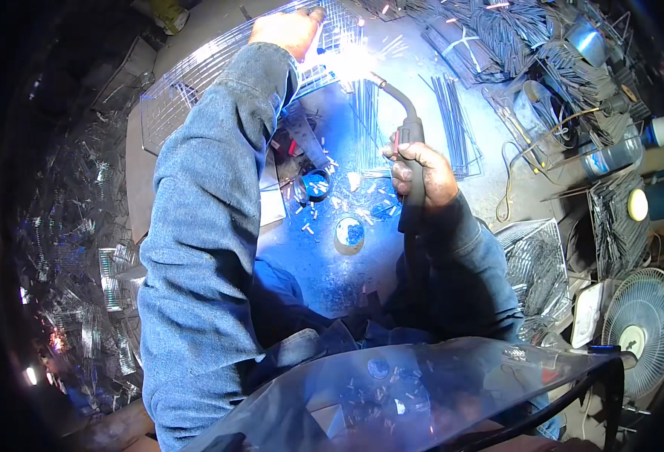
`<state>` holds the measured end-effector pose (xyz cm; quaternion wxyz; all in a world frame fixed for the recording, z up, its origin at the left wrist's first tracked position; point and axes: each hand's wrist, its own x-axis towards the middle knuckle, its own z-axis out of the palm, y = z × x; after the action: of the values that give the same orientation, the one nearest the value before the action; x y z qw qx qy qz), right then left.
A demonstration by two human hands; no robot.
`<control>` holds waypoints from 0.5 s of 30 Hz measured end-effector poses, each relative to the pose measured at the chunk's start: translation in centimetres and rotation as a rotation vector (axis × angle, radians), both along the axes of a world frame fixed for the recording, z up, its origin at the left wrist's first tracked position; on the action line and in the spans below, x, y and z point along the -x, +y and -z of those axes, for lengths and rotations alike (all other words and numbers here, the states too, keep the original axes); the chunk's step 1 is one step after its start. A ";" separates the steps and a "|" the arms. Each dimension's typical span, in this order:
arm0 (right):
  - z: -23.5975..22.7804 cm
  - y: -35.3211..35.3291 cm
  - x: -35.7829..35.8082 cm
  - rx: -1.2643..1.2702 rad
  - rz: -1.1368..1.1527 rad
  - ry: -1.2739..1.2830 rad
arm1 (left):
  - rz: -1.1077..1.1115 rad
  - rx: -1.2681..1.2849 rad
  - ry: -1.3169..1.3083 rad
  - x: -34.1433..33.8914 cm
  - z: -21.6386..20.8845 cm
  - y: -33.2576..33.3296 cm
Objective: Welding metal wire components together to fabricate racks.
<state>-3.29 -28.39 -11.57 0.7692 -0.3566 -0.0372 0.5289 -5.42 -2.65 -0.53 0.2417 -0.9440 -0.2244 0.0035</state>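
My right hand [426, 175] is wrapped round the handle of a welding torch [412, 134], whose bent neck points up and left. At its tip a bright white-blue arc [351, 63] burns against the edge of a wire rack [204, 71]. Farther up, my left hand [290, 32] grips the rack just left of the arc, its fingertips partly lost in glare. Below the rack lie thin metal rods [365, 124], with another bundle of rods [456, 132] to the right. Short metal pieces [339, 203] are scattered round a dark round container [315, 185] and a small cup [349, 235].
Bundled wires [490, 38] fill the far right. A clear bottle [612, 158], a yellow cable [506, 177] and a fan [641, 331] stand or lie along the right side. Wire pieces [83, 264] pile up at left. A transparent visor [392, 392] crosses the lower edge.
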 end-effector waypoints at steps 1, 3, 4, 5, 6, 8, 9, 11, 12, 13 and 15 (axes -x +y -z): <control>0.1 0.2 0.2 -0.034 0.024 -0.002 | -0.002 -0.002 0.000 0.1 0.0 0.3; 0.0 0.4 0.3 -0.042 0.014 -0.014 | 0.018 -0.020 0.067 0.3 -0.1 1.4; 0.0 0.4 0.2 -0.044 0.015 -0.027 | 0.060 -0.034 -0.033 0.5 0.1 1.1; 0.0 0.3 0.0 -0.019 0.008 -0.044 | 0.101 -0.048 -0.132 0.6 0.4 0.9; 0.0 0.2 -0.2 -0.017 0.013 -0.044 | 0.062 -0.051 -0.074 0.3 0.7 0.5; 0.2 0.4 -0.3 0.038 -0.015 -0.076 | 0.020 0.001 -0.057 0.6 -0.7 -1.5; 0.1 0.4 -0.3 0.039 -0.015 -0.075 | -0.019 0.054 -0.043 0.5 -1.0 -1.9; -0.6 0.4 -0.2 0.160 -0.042 -0.220 | 0.002 0.045 -0.063 0.5 -0.8 -1.7; -0.8 0.5 0.0 0.160 -0.041 -0.220 | 0.022 0.036 -0.082 0.5 -0.7 -1.5; -1.0 0.7 0.3 0.171 -0.008 -0.291 | 0.021 0.035 -0.081 0.6 -0.5 -1.2; -1.3 0.9 0.9 0.222 0.026 -0.427 | 0.044 0.011 -0.080 0.7 -0.4 -0.7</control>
<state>-4.18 -27.50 -10.26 0.7067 -0.5431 -0.1361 0.4325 -6.07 -3.33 -0.09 0.2274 -0.9494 -0.2132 -0.0384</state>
